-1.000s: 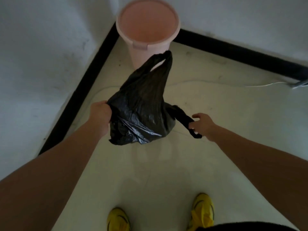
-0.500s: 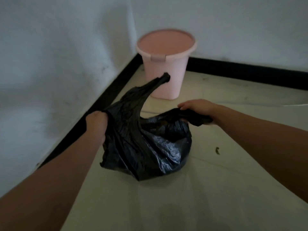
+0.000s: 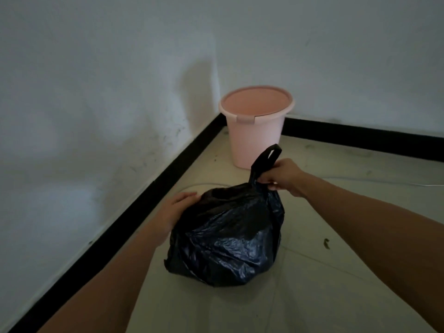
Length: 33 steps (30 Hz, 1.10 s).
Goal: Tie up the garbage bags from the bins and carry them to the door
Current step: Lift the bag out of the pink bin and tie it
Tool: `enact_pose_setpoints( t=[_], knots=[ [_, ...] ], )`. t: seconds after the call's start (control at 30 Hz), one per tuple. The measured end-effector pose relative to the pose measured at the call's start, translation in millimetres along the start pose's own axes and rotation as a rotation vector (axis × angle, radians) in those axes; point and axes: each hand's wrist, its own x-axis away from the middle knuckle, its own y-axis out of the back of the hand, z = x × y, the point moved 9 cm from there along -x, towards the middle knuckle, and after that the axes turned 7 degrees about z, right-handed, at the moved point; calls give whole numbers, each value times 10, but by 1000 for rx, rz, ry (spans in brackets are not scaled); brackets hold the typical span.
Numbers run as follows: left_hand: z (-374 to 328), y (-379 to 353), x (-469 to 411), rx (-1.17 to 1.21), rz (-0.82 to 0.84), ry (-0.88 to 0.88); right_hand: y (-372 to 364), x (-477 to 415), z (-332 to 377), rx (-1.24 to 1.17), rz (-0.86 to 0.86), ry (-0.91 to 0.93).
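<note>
Crinkled, bulging black garbage bag (image 3: pixel 228 239); handle loop (image 3: pixel 266 159) upright.

You're looking at a pale tiled floor (image 3: pixel 336 296) edged by a black skirting board (image 3: pixel 134 212). On it sits a black garbage bag (image 3: pixel 228 241) in front of you, and a pink bin (image 3: pixel 254 140) stands in the corner. A thin white cable (image 3: pixel 384 181) trails across the tiles behind the bag.

Dim room corner, scuffed white walls (image 3: pixel 96 92), black skirting (image 3: pixel 168 174), pale tiled floor (image 3: pixel 336 284)
</note>
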Motion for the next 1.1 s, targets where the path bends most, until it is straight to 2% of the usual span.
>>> enact_pose_setpoints(
  t=[0.1, 0.2, 0.27, 0.33, 0.4, 0.43, 0.5, 0.57, 0.63, 0.73, 0.8, 0.87, 0.93, 1.1],
  knots=[
    [242, 242, 59, -31, -9, 78, -175, 73, 3, 136, 55, 27],
    [308, 253, 164, -77, 209, 162, -257, 75, 56, 340, 80, 128],
    [295, 148, 259, -36, 411, 222, -392, 59, 55, 457, 152, 149],
    [276, 97, 358, -21, 520, 251, -588, 39, -1, 620, 242, 136],
    [362, 162, 383, -158, 491, 284, -748, 51, -62, 847, 279, 141],
    [428, 228, 372, -283, 451, 294, -781, 45, -85, 876, 260, 159],
    [559, 300, 367, -473, 417, 308, -698, 48, -63, 692, 141, 197],
    [621, 201, 374, -490, 451, 287, -445, 61, -41, 396, -49, 221],
    [501, 9, 407, -398, 472, 206, -185, 108, -66, 267, -232, 185],
    [290, -239, 504, -82, 559, 157, 103, 216, -230, 185, -440, 40],
    [155, -322, 553, 59, 615, 142, 226, 286, -366, 75, -520, -39],
    [119, -427, 531, 40, 639, 126, 293, 311, -503, -73, -529, -102],
    [136, -639, 491, -223, 654, 92, 313, 352, -596, -226, -491, -166],
    [408, -1174, 463, -1090, 669, -23, 410, 523, -809, -523, -529, -333]
  ],
)
